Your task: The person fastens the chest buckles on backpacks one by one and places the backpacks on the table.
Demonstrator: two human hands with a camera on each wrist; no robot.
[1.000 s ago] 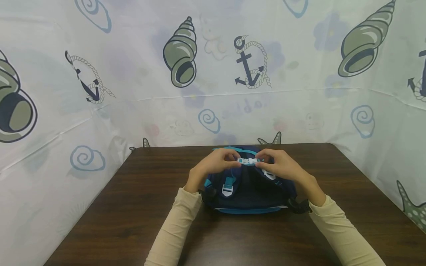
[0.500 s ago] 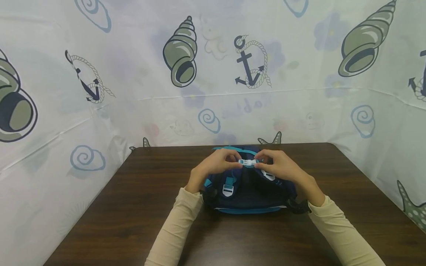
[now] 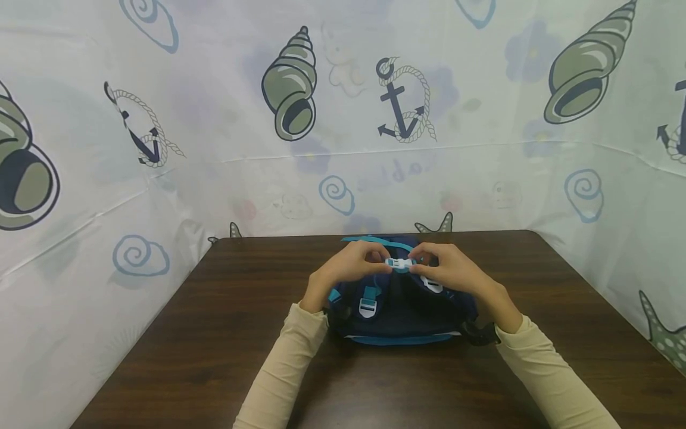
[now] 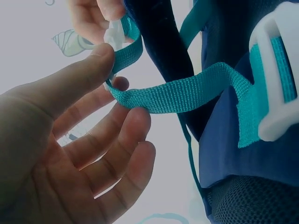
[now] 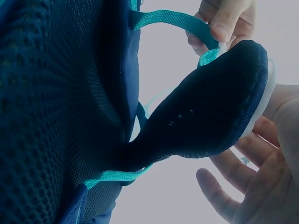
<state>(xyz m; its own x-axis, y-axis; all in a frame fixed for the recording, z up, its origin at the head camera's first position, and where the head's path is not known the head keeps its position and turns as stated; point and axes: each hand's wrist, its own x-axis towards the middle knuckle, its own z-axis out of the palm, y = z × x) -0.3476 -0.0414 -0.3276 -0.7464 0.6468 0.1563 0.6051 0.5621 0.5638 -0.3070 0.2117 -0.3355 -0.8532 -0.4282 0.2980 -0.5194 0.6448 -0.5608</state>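
Note:
A white side-release buckle (image 3: 399, 264) on teal webbing is held level over a navy backpack (image 3: 402, 316). My left hand (image 3: 351, 263) pinches its left end between thumb and fingertips. At the right end, my right hand (image 3: 452, 266) pinches it the same way. The buckle's two halves sit together in the head view. In the left wrist view, the teal strap (image 4: 173, 93) loops from the pinch to a white adjuster (image 4: 275, 70). A padded shoulder strap (image 5: 215, 102) hides my right fingertips in the right wrist view.
The backpack lies on a dark wooden table (image 3: 225, 333), its padded straps and white adjuster (image 3: 367, 308) facing up. Black wristbands (image 3: 479, 333) sit on my wrists. A white curtain (image 3: 214, 119) printed with shells and anchors surrounds the table's back and sides.
Both hands have come slightly closer together and a little lower. The buckle halves have closed up, so the buckle looks shorter than before. The backpack has not moved.

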